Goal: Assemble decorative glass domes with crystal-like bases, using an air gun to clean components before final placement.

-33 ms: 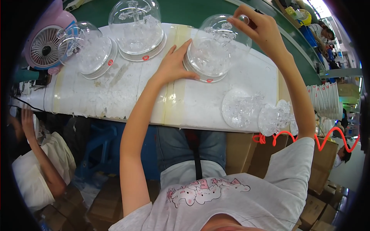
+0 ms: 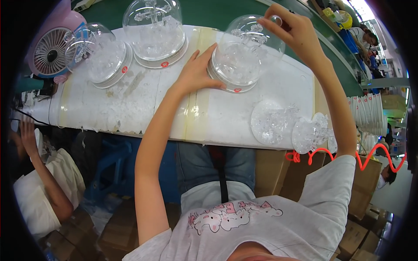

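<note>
Nothing has shifted since the earlier frame. The clear plastic dome (image 2: 246, 54) stands on the white bench (image 2: 209, 117), right of two like domes. The right hand (image 2: 296, 35) pinches its top knob (image 2: 275, 19); the left hand (image 2: 193, 71) lies flat, fingers loose, against its base. Best practice: steady the base, lift squarely.

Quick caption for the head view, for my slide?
Left hand steadies a clear domed cover's base while right hand pinches its top knob, on a white worktable.
</note>
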`<move>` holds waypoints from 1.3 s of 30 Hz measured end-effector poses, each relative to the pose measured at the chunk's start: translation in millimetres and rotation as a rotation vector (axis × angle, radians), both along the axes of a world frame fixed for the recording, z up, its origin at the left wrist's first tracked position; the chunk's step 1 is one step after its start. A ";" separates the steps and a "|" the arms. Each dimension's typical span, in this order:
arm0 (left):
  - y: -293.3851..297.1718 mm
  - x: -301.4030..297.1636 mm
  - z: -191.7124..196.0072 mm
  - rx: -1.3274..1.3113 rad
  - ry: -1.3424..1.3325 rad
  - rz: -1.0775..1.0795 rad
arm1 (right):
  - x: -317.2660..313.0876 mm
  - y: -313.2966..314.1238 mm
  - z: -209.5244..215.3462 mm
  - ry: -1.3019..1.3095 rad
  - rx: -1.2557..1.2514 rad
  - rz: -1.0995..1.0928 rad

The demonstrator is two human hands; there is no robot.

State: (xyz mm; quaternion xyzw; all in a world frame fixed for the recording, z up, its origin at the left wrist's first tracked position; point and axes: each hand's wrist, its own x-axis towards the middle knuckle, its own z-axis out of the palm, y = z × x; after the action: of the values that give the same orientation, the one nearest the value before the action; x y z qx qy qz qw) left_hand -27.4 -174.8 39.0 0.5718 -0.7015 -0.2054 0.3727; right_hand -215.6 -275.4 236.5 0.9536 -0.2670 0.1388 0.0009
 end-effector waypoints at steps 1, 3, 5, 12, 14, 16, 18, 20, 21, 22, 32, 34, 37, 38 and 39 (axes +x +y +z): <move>0.2 -0.6 0.5 0.006 0.006 0.001 | 3.2 4.0 6.4 -0.048 0.033 -0.006; 0.3 -2.2 1.0 -0.038 0.051 0.020 | 3.0 5.6 4.2 -0.121 0.031 -0.011; 1.6 -2.1 1.6 -0.027 0.039 0.020 | 3.3 14.0 1.6 -0.157 0.043 0.000; 2.4 2.2 -8.7 -0.046 0.014 0.023 | 10.2 7.1 -0.7 -0.140 0.039 -0.049; -4.2 -1.2 -9.1 -0.065 0.029 0.007 | 9.1 5.0 4.4 -0.168 0.088 -0.101; -9.9 -6.5 -7.8 -0.097 0.047 -0.013 | 4.6 -2.7 12.2 -0.130 0.129 -0.177; -9.8 -3.4 -9.7 -0.088 0.045 -0.005 | 6.9 -10.7 7.7 -0.181 0.154 -0.141; -5.3 1.7 -12.9 -0.076 0.024 0.022 | 12.4 -12.0 0.5 -0.179 0.212 -0.163; -3.0 2.8 -8.3 -0.072 0.026 0.022 | 13.5 -12.6 -0.9 -0.175 0.240 -0.157; -1.2 1.2 1.0 -0.032 0.073 0.011 | 12.2 -13.1 -0.3 -0.171 0.262 -0.156; -6.0 -3.0 -14.4 -0.093 0.033 0.024 | -1.6 -11.0 1.7 -0.126 0.115 -0.126; -5.3 -2.0 -10.5 -0.069 0.037 0.005 | -3.3 -10.3 1.4 -0.146 0.082 -0.069; -5.9 -3.1 -10.9 -0.080 0.043 -0.008 | -5.2 -10.6 -3.1 -0.171 0.079 0.008; -6.1 -3.5 -13.4 -0.113 0.045 0.002 | -5.2 -9.8 -2.0 -0.173 0.077 0.006; -6.6 -3.8 -16.0 -0.115 0.044 -0.001 | -5.3 -7.8 -0.1 -0.123 0.071 0.016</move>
State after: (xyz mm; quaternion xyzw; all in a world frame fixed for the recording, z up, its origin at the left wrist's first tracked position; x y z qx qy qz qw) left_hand -31.2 -181.4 23.0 0.5443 -0.7042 -0.1774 0.4199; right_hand -220.9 -283.2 236.4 0.9449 -0.2635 0.1877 -0.0504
